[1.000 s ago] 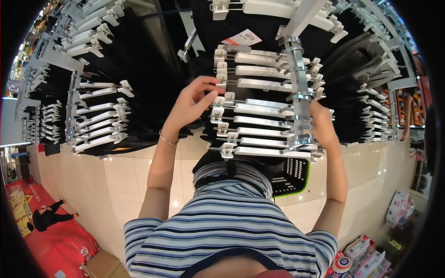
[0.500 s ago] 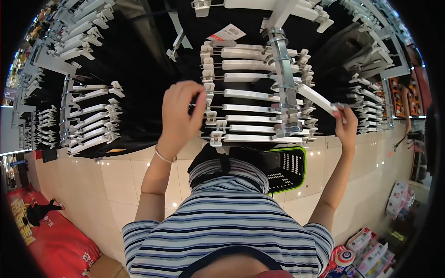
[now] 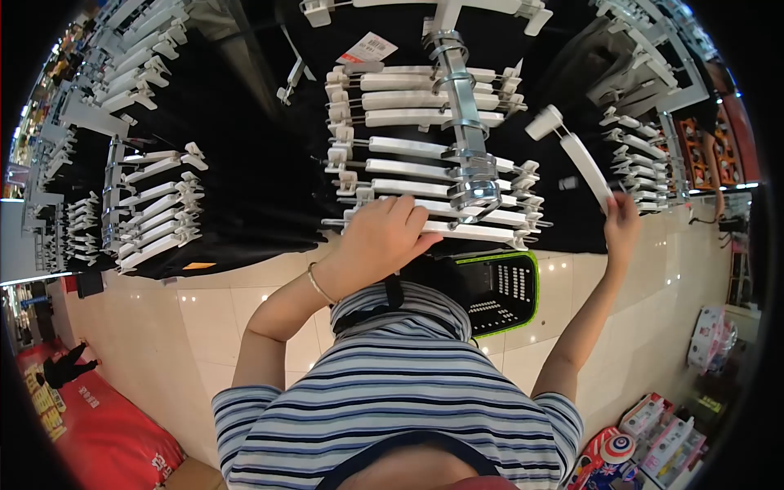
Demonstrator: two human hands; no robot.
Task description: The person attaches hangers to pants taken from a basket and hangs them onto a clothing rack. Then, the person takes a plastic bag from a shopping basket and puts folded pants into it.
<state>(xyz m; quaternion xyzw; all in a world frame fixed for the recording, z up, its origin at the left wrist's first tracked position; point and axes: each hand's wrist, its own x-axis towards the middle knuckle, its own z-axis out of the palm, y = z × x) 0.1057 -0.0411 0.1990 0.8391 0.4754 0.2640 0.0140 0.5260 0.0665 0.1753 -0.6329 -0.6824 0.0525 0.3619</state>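
A white clip hanger (image 3: pixel 584 167) slants upward from my right hand (image 3: pixel 621 222), which pinches its lower end off to the right of the rack. Black cloth lies behind this hanger; whether any is clipped to it I cannot tell. My left hand (image 3: pixel 382 243) has its fingers curled over the left part of the nearest white hanger (image 3: pixel 478 233) in the middle row. Several more white hangers (image 3: pixel 408 145) with end clips hang on the metal rail (image 3: pixel 465 110), holding black garments (image 3: pixel 261 196). A white and red price tag (image 3: pixel 367 49) lies behind them.
Rows of hangers stand at left (image 3: pixel 155 220) and right (image 3: pixel 645 163). A black basket with a green rim (image 3: pixel 535 286) sits on the tiled floor (image 3: pixel 220 327) in front of me. A red cloth (image 3: pixel 106 433) is at lower left; boxed goods (image 3: pixel 661 441) are at lower right.
My left hand has moved right and down onto the nearest hangers. The hanger in my right hand has swung away from the rail and now points steeply upward.
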